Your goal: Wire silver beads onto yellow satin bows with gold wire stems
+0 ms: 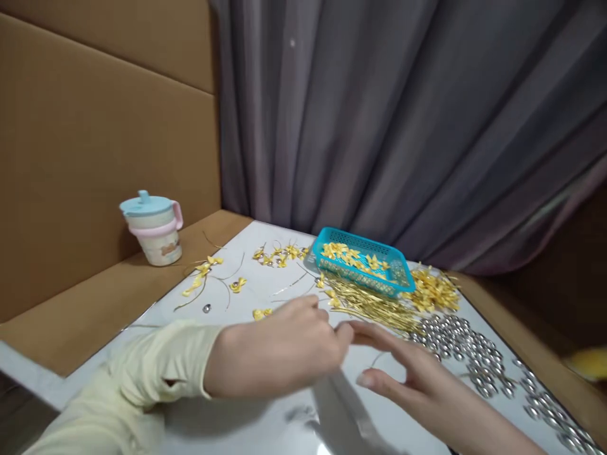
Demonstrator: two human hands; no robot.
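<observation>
My left hand (289, 347), in a pale yellow sleeve, reaches over the white tabletop with its fingers curled shut. Whatever they grip, if anything, is hidden behind the knuckles. Close to it on the right is my right hand (403, 366), its thumb held apart from the fingers and no object visible between them. The right fingertips meet or overlap the left hand's fingers; I cannot tell whether they touch. Just beyond the left hand lies a small yellow ribbon piece (262, 313). Gold wire stems (370, 304) lie in a bundle beyond both hands.
A blue basket (402, 268) holds yellow ribbon flowers. More yellow flowers (434, 289) are heaped beside it. Silver oval beads (467, 344) spread along the right edge. Yellow flowers on wires (202, 275) lie at left. A lidded cup (160, 243) stands on the brown ledge; a curtain hangs behind.
</observation>
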